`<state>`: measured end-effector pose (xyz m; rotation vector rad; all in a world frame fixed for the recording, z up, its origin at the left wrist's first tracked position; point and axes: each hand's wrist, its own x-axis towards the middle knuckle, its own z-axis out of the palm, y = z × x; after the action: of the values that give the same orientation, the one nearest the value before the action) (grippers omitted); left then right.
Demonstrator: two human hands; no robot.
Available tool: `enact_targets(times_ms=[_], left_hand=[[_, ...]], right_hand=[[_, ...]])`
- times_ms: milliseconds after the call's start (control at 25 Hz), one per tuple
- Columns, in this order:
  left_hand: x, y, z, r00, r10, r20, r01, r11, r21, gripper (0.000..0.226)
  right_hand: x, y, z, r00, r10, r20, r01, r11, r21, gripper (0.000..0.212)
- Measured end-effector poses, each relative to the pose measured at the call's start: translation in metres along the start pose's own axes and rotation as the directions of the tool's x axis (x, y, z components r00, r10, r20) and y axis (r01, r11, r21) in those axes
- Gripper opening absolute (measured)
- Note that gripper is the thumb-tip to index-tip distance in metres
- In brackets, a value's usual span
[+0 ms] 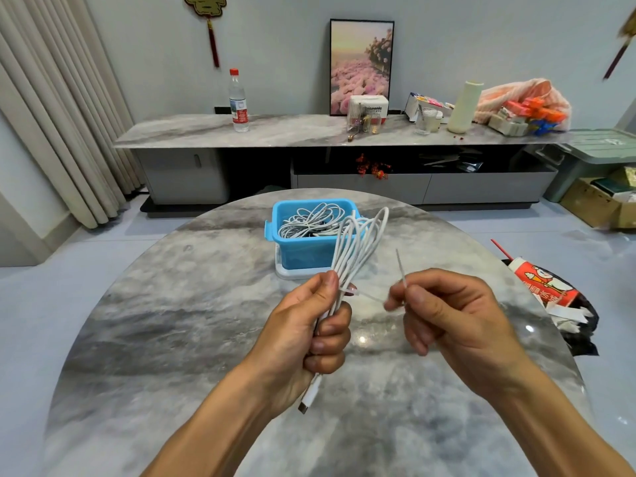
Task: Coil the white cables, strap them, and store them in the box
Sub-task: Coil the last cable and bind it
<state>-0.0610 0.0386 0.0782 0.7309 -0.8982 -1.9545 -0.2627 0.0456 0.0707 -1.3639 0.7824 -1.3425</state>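
Marble table [172, 321] carries the blue box [303, 249], already holding coiled cables. Above it, the left hand [309, 332] is fisted round a bunched white cable [354, 246], and the right hand [447, 315] pinches the thin strap [401, 270] looped round it. Pulling too hard or loosening the fist could slip the strap and spring the loops apart.

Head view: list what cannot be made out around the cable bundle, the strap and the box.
- Coiled cable: its middle is hidden inside the left hand.
- Strap: thin and blurred; whether it is locked around the bundle cannot be told, and the right hand covers part of it.
- Blue box: the held loops hide its right side; the number of cables inside cannot be counted.
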Motion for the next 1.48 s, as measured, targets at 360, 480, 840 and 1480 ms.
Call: enact_targets(times_ms=[360,480,840,1480], left_hand=[[0.000,-0.002,-0.002,0.988,-0.063,0.140,0.078,0.991,-0.106,0.032],[0.001,-0.002,-0.004,0.976,-0.088,0.198,0.137,0.959,-0.247,0.030],[0.008,-0.016,-0.003,0.977,-0.152,0.152,0.200,0.899,-0.390,0.030],[0.003,-0.012,-0.003,0.981,-0.087,0.175,0.131,0.956,-0.261,0.023]], right_hand=[[0.000,-0.005,-0.002,0.998,0.054,-0.012,-0.055,0.974,-0.221,0.006],[0.000,-0.004,0.006,0.996,0.065,0.057,-0.074,0.983,0.168,0.011],[0.000,0.000,0.012,0.998,0.022,-0.059,0.005,0.901,0.434,0.020],[0.002,0.006,0.001,0.982,0.187,0.030,-0.186,0.982,-0.019,0.028]])
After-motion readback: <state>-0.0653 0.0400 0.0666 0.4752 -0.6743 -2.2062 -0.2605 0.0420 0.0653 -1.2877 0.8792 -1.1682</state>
